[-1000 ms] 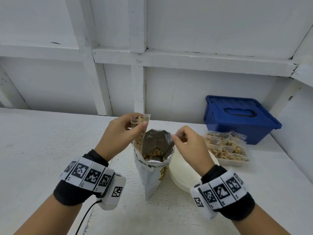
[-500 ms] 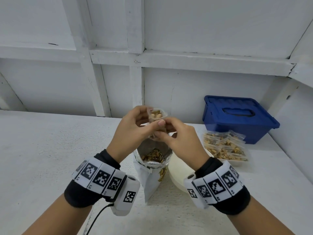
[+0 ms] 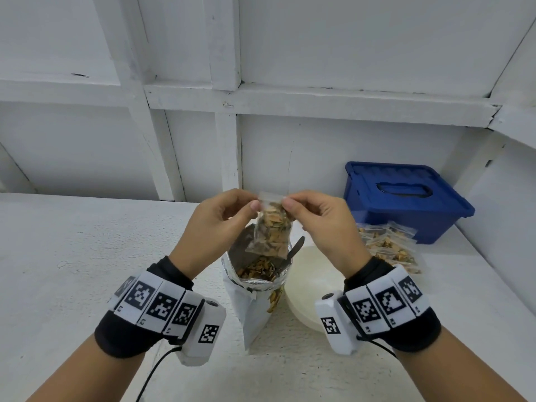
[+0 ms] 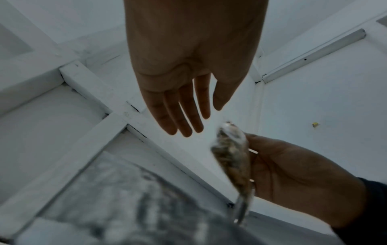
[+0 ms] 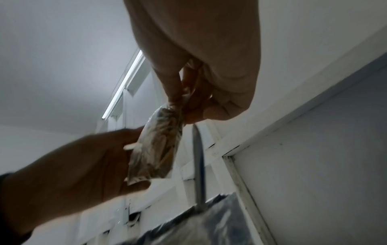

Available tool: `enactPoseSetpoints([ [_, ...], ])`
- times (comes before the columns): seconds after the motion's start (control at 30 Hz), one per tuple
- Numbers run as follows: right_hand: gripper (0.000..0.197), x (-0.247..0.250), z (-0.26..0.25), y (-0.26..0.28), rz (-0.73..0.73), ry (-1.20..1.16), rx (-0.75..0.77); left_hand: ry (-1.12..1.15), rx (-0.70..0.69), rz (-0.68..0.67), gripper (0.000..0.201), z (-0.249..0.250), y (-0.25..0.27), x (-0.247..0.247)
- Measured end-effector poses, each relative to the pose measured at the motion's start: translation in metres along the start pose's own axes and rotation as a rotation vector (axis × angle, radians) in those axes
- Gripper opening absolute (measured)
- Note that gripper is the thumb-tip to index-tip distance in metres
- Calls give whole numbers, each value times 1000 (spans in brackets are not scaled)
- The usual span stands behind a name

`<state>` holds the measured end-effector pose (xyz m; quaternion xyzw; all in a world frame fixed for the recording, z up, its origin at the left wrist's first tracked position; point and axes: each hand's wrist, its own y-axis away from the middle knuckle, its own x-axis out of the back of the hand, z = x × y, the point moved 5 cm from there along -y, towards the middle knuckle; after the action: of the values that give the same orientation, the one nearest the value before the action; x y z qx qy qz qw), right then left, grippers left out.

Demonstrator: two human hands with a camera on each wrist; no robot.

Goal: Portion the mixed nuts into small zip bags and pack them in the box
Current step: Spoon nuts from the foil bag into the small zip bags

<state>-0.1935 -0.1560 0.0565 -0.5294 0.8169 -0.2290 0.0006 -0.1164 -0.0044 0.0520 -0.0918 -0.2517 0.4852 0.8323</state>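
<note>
spoon's been dropped, now standing in the foil nut bag (image 3: 255,274). both hands, left hand (image 3: 220,224) and right hand (image 3: 316,224), now pinch top corners of filled zip bag (image 3: 272,227), held above foil bag. filling looks done → seal next, then blue box (image 3: 406,198), lid still on.

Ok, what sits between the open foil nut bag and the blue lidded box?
In the head view, a round cream bowl beside the foil nut bag, then a pile of filled clear zip bags against the blue lidded box.
</note>
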Motion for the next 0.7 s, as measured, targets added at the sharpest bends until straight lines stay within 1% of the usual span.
enactPoseSetpoints([
  [0.07,13,17,1,-3,47,0,-2,-124,-4,3,16,-10,-2,8],
  [0.13,10,41,4,-4,128,12,-5,-267,-7,43,13,-25,-2,21],
  [0.2,12,70,10,-1,232,63,-2,-366,36,83,12,-47,-1,35],
  [0.27,12,99,20,4,322,115,-14,-454,114,76,15,-77,2,49],
  [0.37,12,140,48,12,421,221,-63,-588,272,-44,19,-126,11,57],
  [0.5,14,177,98,24,509,416,-171,-704,451,-240,28,-178,26,49],
  [0.6,17,189,121,32,558,554,-194,-773,495,-310,40,-200,34,42],
  [0.7,19,182,131,36,505,653,-213,-832,529,-377,51,-211,38,36],
])
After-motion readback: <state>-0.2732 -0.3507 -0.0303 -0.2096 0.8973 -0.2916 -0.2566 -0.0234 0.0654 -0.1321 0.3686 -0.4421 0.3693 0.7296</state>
